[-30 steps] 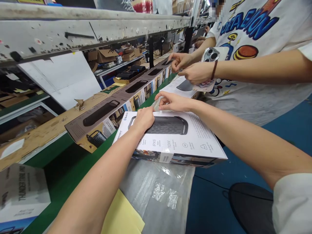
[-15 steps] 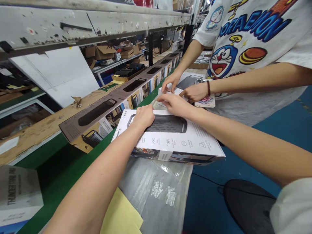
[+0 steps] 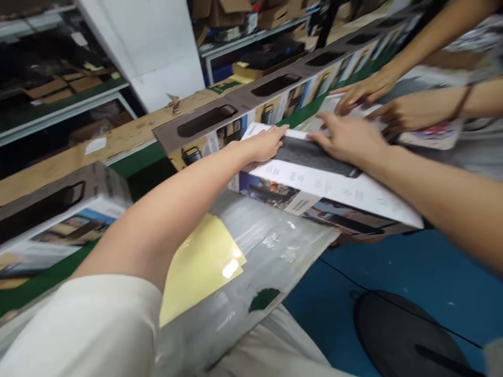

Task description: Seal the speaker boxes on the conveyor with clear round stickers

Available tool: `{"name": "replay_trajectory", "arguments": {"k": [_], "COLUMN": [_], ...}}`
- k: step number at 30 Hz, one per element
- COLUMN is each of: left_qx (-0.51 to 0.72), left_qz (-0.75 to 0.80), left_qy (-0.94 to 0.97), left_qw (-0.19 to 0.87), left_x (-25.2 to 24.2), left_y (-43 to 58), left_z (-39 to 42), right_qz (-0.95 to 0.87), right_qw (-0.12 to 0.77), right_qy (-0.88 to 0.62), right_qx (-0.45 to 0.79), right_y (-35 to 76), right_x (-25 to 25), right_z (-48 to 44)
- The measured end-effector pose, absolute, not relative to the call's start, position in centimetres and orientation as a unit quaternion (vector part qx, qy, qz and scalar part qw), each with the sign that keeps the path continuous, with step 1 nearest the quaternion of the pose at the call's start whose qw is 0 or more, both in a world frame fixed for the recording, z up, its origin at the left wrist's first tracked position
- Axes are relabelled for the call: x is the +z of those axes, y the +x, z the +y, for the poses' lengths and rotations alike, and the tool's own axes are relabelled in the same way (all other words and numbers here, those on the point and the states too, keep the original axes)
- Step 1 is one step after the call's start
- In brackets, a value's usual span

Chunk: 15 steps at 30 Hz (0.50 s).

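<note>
A white speaker box point(image 3: 308, 175), printed with a dark speaker, lies over the plastic-covered bench edge. My left hand point(image 3: 269, 144) rests on its top near the far left edge, fingers stretched out and blurred. At the far edge, farther right, is my right hand point(image 3: 349, 137), with thumb and forefinger apart and the thumb touching the box. Its other fingers are partly hidden. Just beyond, a co-worker's two hands point(image 3: 371, 91) point(image 3: 416, 111) work over a pale sheet and another box.
A row of boxed speakers point(image 3: 220, 118) runs along the green belt point(image 3: 137, 157). Another box point(image 3: 66, 209) stands at left. Yellow sheets point(image 3: 200, 267) lie on the plastic-covered bench point(image 3: 267, 235). Shelves with cartons point(image 3: 231, 15) stand behind; a round black stool point(image 3: 404, 330) is below right.
My view has swung left and down, so the box appears farther right and higher. My left hand's fingers have straightened from a curled pose. The right hand remains at the far edge.
</note>
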State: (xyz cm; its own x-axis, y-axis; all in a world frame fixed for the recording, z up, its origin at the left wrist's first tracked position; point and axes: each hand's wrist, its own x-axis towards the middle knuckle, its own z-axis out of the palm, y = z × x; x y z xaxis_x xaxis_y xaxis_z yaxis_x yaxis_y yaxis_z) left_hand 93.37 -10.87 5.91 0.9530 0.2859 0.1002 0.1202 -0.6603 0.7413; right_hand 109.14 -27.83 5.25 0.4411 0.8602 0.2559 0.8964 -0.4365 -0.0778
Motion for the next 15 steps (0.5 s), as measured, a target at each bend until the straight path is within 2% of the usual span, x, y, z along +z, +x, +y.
{"name": "replay_trajectory", "arguments": {"k": [2, 4, 7, 10, 13, 15], "left_qx": [0.09, 0.083, 0.042, 0.038, 0.097, 0.143], "left_qz": [0.134, 0.156, 0.255, 0.349, 0.374, 0.387], "left_qy": [0.905, 0.908, 0.911, 0.884, 0.86, 0.848], "left_qw": [0.394, 0.38, 0.322, 0.309, 0.332, 0.333], "left_x": [6.7, 7.4, 7.2, 4.5, 0.6, -1.6], "left_y": [87.9, 81.0, 70.4, 62.2, 57.9, 56.8], "left_z": [-10.8, -11.2, -12.3, -14.1, -16.6, -18.0], "right_qz": [-0.578, -0.63, -0.69, -0.779, -0.834, -0.84], "right_qw": [0.037, 0.022, 0.105, 0.227, 0.245, 0.235], "right_qy": [-0.8, -0.751, -0.691, -0.583, -0.475, -0.45], "right_qx": [-0.158, -0.196, -0.191, -0.051, 0.139, 0.193], "right_y": [107.2, 104.9, 100.0, 93.3, 86.5, 83.0], "right_x": [6.2, 7.1, 7.5, 5.5, 1.8, -0.5], "right_z": [-28.5, -29.2, -30.5, -31.2, -30.4, -29.4]}}
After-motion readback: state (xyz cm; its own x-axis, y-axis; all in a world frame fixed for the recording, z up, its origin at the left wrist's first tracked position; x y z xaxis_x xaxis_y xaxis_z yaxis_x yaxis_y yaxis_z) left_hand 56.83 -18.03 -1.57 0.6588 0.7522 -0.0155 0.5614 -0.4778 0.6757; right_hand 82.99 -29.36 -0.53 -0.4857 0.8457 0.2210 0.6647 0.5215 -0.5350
